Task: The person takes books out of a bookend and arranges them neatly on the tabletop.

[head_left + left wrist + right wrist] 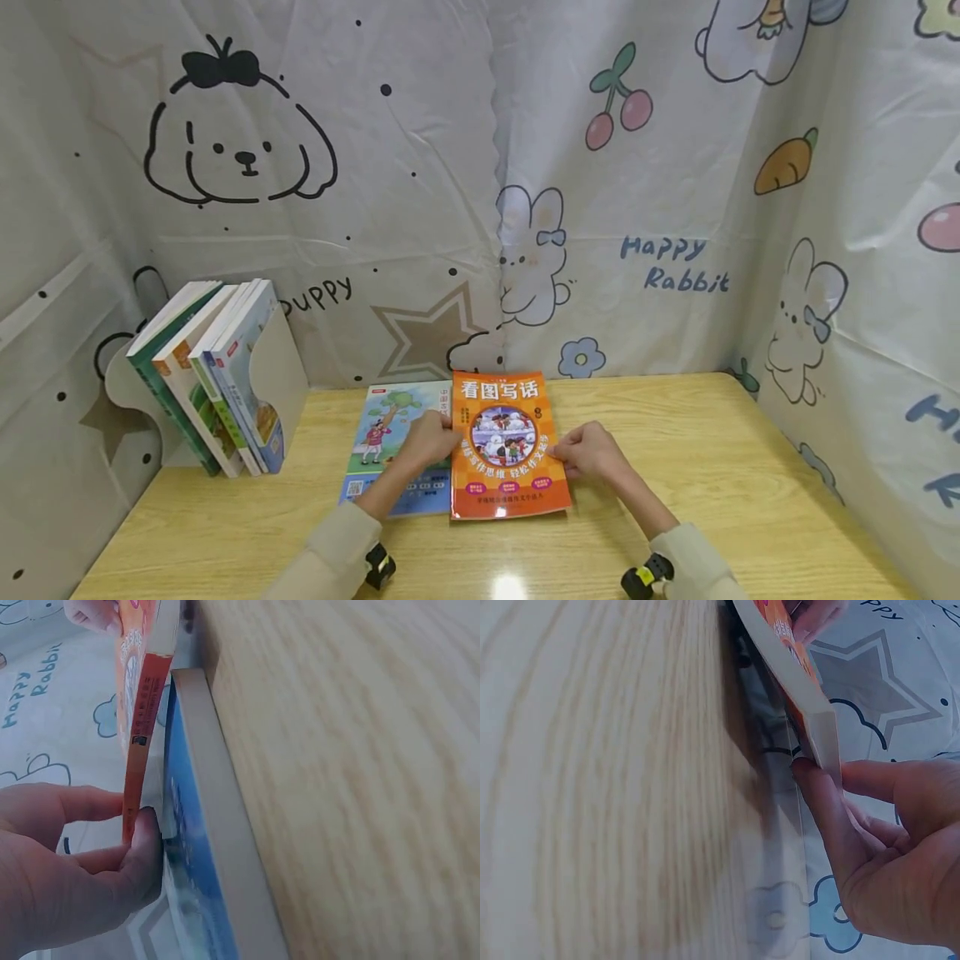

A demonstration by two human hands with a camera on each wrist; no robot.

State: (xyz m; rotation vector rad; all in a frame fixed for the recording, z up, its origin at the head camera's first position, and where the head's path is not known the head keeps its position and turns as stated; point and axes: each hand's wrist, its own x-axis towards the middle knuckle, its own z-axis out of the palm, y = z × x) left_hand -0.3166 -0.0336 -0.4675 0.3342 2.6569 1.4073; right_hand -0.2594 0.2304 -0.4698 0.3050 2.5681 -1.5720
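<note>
An orange book [502, 492] with a round picture on its cover is held between both hands, its right part raised off the tabletop. My left hand [429, 442] pinches its left edge, thumb and fingers on either side of the spine [142, 735] in the left wrist view. On the opposite edge my right hand [595, 454] grips the page side, as the right wrist view shows with the page block [821, 735] between thumb and fingers. A blue-green book [375, 425] lies flat to the left, partly hidden under the left hand and forearm.
At the left of the wooden table [675, 467], several upright books [217, 375] lean in a pale bookend holder [288, 358]. A printed curtain [420, 208] hangs behind the table and along both sides.
</note>
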